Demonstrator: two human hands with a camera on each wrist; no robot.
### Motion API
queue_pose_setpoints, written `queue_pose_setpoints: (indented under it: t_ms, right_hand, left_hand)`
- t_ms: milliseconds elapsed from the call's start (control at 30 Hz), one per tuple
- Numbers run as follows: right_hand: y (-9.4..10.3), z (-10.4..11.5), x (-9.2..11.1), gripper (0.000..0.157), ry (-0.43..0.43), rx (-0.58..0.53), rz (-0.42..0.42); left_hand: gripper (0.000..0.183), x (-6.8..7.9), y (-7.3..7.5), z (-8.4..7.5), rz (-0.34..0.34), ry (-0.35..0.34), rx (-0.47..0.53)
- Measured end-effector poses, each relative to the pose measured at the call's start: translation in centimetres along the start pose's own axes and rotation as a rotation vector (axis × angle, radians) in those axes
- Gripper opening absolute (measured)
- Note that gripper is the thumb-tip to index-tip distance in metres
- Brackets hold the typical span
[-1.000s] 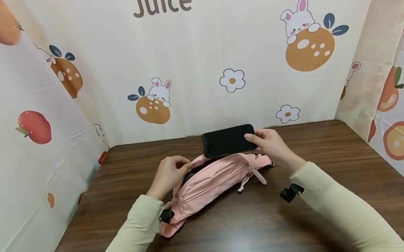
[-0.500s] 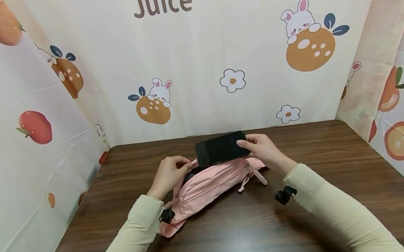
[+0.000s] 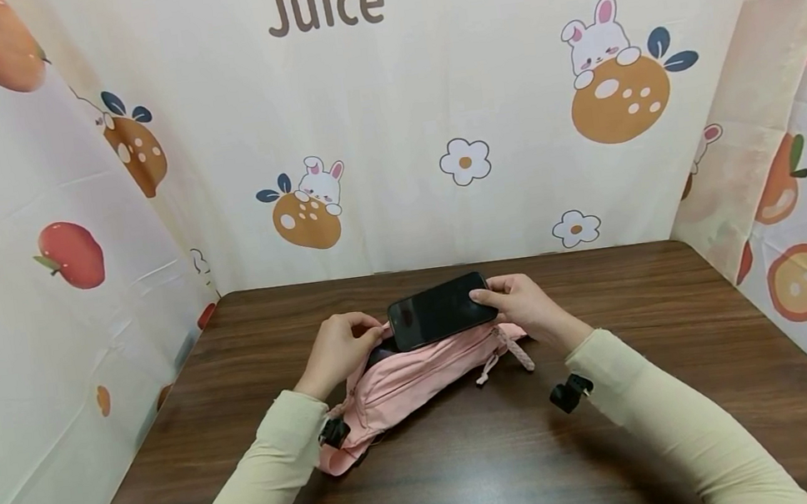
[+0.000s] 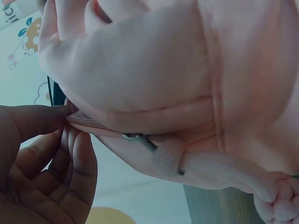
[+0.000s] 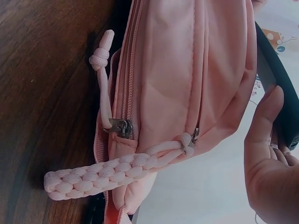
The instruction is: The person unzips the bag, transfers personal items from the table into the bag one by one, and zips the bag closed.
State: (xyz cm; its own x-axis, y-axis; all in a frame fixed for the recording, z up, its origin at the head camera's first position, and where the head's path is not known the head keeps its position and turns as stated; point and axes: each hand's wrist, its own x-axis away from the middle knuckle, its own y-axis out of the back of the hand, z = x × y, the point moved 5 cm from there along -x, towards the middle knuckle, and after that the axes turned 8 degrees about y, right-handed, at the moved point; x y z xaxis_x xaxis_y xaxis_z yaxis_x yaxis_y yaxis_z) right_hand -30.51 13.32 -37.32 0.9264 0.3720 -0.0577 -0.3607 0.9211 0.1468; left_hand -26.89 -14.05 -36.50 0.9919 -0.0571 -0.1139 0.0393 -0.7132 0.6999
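Note:
A pink waist bag (image 3: 419, 380) lies on the table with its top zip undone and the dark lining showing at the left end. My left hand (image 3: 340, 348) pinches the edge of that opening between thumb and fingers; the zipper (image 4: 88, 120) shows beside the fingertips in the left wrist view. My right hand (image 3: 531, 308) grips a black smartphone (image 3: 435, 312) by its right end, thumb on the dark screen. The phone is tilted, left end lower, and its lower edge overlaps the bag's opening. In the right wrist view the phone (image 5: 280, 88) is seen edge-on behind the bag.
A braided pink zip pull (image 5: 93, 177) and a thinner knotted cord (image 5: 100, 70) hang from the bag's right end. A pink strap (image 3: 338, 460) lies near the left wrist. Printed curtains (image 3: 387, 119) stand behind and beside the brown wooden table (image 3: 475, 462).
My right hand has carried the phone down and to the left, closer over the bag's opening, and its slant has grown steeper. My left hand keeps its hold on the edge.

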Motion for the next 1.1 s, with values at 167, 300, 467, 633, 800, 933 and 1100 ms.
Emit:
queue_pose_setpoints:
  t_ms: [167,300,467,633,800,933,1100]
  right_hand:
    - [-0.1,-0.1,0.2,0.035,0.010,0.010,0.038]
    - [0.0,-0.3,0.3,0.036,0.015,0.020,0.050]
    - [-0.1,-0.4,0.2,0.035,0.007,0.017,0.066]
    - [-0.2,-0.5,0.2,0.035,-0.002,0.032,0.076]
    - [-0.4,-0.6,0.1,0.035,-0.018,0.051,0.073]
    - [-0.6,-0.5,0.1,0.036,-0.035,0.070,0.063]
    - [-1.2,-0.3,-0.1,0.038,-0.051,0.094,0.063]
  left_hand:
    - [0.012,0.1,-0.1,0.1,-0.012,0.000,0.001]
    - [0.012,0.0,-0.1,0.1,-0.019,-0.002,0.003]
    - [0.012,-0.1,-0.2,0.2,-0.030,-0.005,-0.006]
    - [0.011,-0.1,-0.2,0.2,-0.040,-0.009,-0.007]
    - [0.011,-0.1,-0.2,0.2,-0.038,-0.014,-0.002]
    - [0.010,0.0,-0.1,0.1,-0.032,-0.023,0.000]
    - [0.010,0.0,-0.1,0.1,-0.020,-0.033,0.014]
